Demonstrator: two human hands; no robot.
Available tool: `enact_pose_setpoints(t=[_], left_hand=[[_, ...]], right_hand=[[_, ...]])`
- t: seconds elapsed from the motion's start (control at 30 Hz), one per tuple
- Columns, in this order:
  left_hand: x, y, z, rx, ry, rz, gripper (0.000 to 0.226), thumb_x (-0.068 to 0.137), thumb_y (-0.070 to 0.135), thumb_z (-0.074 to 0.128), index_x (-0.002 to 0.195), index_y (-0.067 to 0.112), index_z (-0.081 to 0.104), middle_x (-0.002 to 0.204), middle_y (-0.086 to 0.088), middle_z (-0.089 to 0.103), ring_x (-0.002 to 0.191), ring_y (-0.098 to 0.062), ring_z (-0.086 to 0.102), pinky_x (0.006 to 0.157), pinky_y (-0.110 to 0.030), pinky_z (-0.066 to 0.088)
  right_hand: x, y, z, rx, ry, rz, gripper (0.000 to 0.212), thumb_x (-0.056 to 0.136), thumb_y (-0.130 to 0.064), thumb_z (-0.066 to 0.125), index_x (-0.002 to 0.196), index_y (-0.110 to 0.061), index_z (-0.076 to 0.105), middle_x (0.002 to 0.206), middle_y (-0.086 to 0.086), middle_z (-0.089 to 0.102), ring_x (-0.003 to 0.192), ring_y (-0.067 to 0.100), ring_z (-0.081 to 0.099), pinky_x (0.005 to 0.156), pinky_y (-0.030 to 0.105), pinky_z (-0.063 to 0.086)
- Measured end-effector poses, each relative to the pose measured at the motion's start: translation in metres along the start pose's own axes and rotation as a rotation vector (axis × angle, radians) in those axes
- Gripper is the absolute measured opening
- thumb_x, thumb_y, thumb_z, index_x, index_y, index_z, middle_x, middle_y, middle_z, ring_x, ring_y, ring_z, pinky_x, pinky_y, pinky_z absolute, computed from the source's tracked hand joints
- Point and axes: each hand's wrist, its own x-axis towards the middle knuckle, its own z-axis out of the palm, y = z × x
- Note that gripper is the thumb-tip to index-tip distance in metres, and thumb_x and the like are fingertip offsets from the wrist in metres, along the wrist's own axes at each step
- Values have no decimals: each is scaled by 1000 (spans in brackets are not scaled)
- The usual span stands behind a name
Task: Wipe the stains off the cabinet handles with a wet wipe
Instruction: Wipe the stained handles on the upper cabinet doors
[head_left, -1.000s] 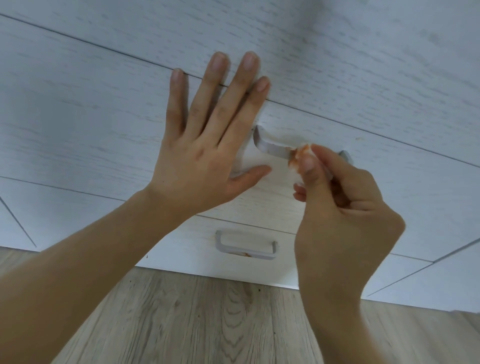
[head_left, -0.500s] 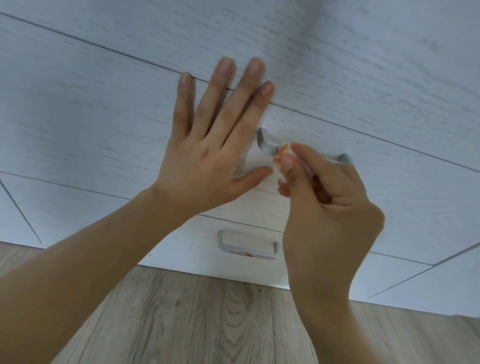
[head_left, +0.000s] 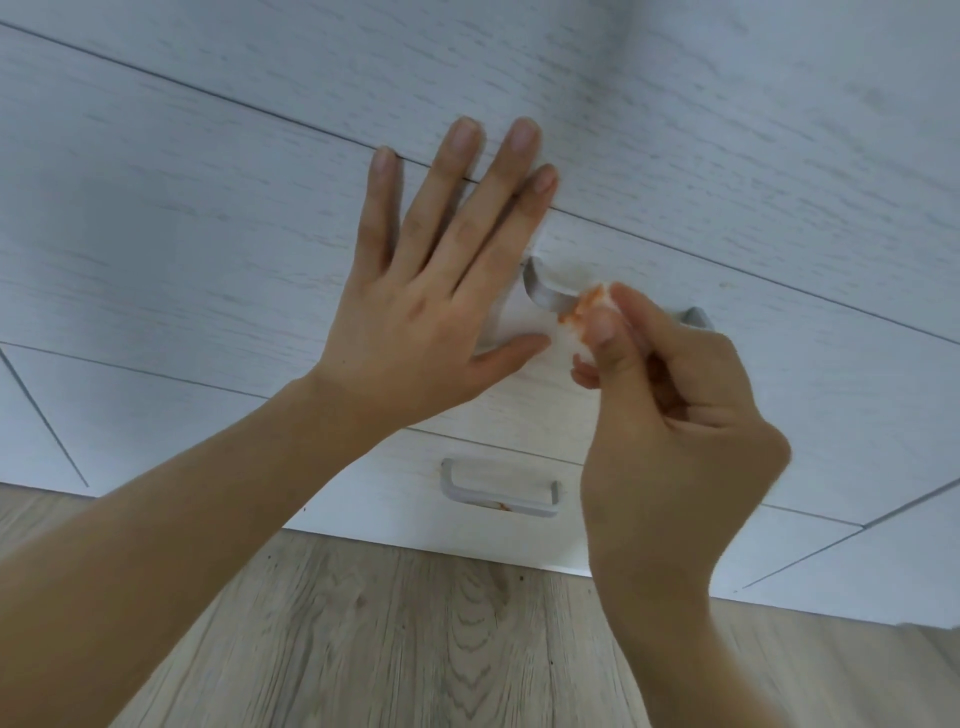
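Observation:
My right hand (head_left: 670, 436) pinches a white wet wipe (head_left: 582, 325) smeared with orange and presses it against the grey handle (head_left: 543, 291) of the middle drawer. Most of that handle's bar is hidden behind my fingers; only its left bend and right end show. My left hand (head_left: 431, 291) lies flat on the white drawer front (head_left: 208, 249) just left of the handle, fingers spread. Below, the bottom drawer's grey handle (head_left: 498, 493) carries an orange stain on its lower bar.
White wood-grain drawer fronts fill the upper view, with thin dark gaps between them. A light wooden floor (head_left: 415, 634) runs under the cabinet. Further cabinet panels stand at the far left and far right.
My right hand slid the wipe leftwards along the middle handle, then a little back to the right. The left hand stays flat on the drawer front; the whole view shifted slightly.

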Motion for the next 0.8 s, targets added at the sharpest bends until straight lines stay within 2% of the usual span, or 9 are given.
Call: enact_pose_setpoints(t=[0.13, 0.3, 0.4, 0.53, 0.63, 0.8], left_hand=[[-2, -4, -1, -18, -18, 16, 82, 90, 63, 47, 146, 5, 28, 148, -14, 27, 137, -38, 22, 115, -50, 3], [-2, -1, 0, 4, 22, 5, 77, 91, 60, 48, 143, 4, 35, 145, -15, 39, 135, -37, 30, 115, -50, 10], [-3, -4, -2, -7, -1, 21, 80, 91, 62, 46, 145, 5, 31, 147, -13, 33, 136, -35, 27, 116, -49, 7], [-5, -5, -1, 22, 38, 17, 80, 89, 63, 49, 143, 5, 36, 148, -9, 36, 134, -34, 32, 113, -53, 14], [-7, -5, 1, 35, 54, 19, 83, 88, 64, 49, 144, 5, 35, 148, -5, 30, 135, -34, 31, 114, -53, 13], [-8, -5, 2, 30, 34, 23, 83, 89, 65, 47, 144, 4, 34, 146, -11, 37, 134, -35, 30, 112, -56, 14]], right_hand=[[1, 0, 0, -13, 59, -3, 17, 85, -19, 68, 100, -24, 66, 78, -3, 65, 69, 13, 68, 66, 18, 53], [-3, 0, 11, -45, 25, 1, 22, 82, -18, 70, 103, -22, 67, 78, -9, 63, 65, 9, 65, 65, 12, 48], [-3, 2, 8, -12, 100, 58, 17, 83, -21, 69, 100, -20, 70, 79, -6, 65, 65, 14, 66, 64, 16, 50], [-4, 0, 11, -18, 1, 31, 20, 82, -17, 70, 100, -24, 68, 80, -11, 64, 66, 12, 67, 65, 13, 50], [-5, 1, 4, -20, -26, -20, 18, 82, -19, 69, 99, -25, 68, 82, -10, 65, 68, 12, 67, 64, 17, 52], [-3, 7, -1, -17, 69, 10, 16, 82, -22, 70, 98, -27, 68, 80, 2, 68, 68, 18, 67, 63, 24, 54]])
